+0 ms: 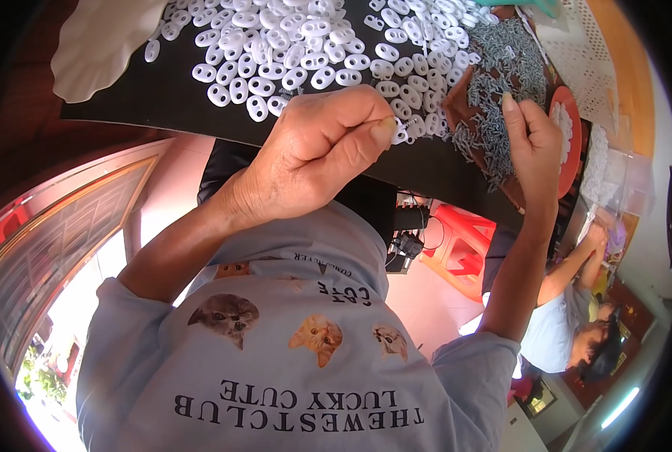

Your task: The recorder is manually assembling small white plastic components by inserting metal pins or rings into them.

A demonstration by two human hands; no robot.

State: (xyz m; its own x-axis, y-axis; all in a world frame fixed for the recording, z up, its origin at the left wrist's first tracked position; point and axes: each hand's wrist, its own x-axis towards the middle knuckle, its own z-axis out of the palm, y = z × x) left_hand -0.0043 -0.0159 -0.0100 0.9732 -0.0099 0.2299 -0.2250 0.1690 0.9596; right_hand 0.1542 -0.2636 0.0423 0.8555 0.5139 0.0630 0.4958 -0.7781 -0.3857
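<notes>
My left hand [324, 147] is closed in a pinch above the front of the black table. A small white plastic piece [401, 134] shows at its thumb tip; most of it is hidden. Behind that hand spreads a heap of white oval plastic pieces with two holes each [275, 45]. On the right, my right hand [533, 139] has thumb and fingers pressed together beside a pile of small grey metal parts [501, 68], thin like screws or springs. Whether anything sits in that pinch I cannot make out.
A brown tray edge [460, 98] borders the metal pile. Right of it stands a red-orange dish [569, 162] with small white pieces. A white scalloped sheet [99, 49] lies far left. Below the table is a red stool [460, 248]. Another person [558, 331] sits at the right.
</notes>
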